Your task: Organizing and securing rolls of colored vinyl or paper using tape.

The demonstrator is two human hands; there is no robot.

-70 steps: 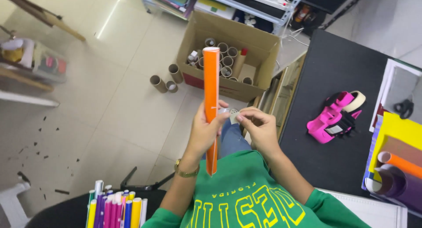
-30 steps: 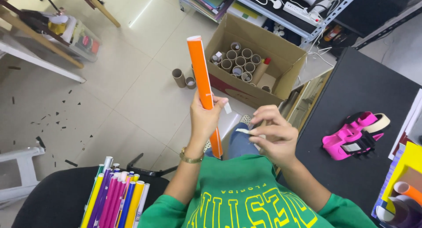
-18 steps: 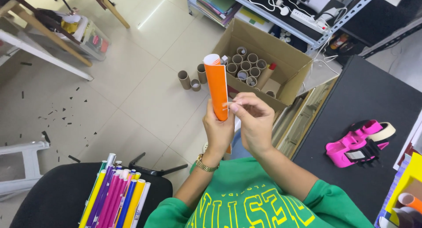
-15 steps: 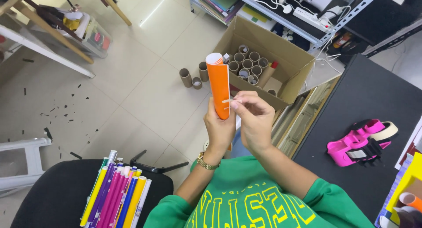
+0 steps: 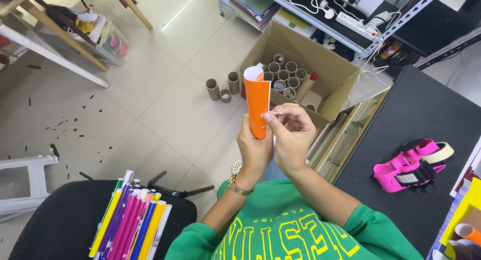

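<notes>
open tiled floor [image 5: 165, 114] below, both hands' fingers gripping upright orange roll [image 5: 257, 107]: left hand [image 5: 254, 150], right hand [image 5: 290, 137]

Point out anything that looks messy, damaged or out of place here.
Small dark scraps litter the floor at left. Three cardboard tubes stand outside the cardboard box that holds the rest. The orange roll's white inner layer pokes unevenly from its top.

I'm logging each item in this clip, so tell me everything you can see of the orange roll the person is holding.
The orange roll is a sheet wound into a tube, glossy orange outside, white inside at its open top, where the inner edge curls up. It stands nearly upright above the lap, in front of the cardboard box. The left hand grips its lower end; the right hand presses fingertips against its side edge.
</notes>
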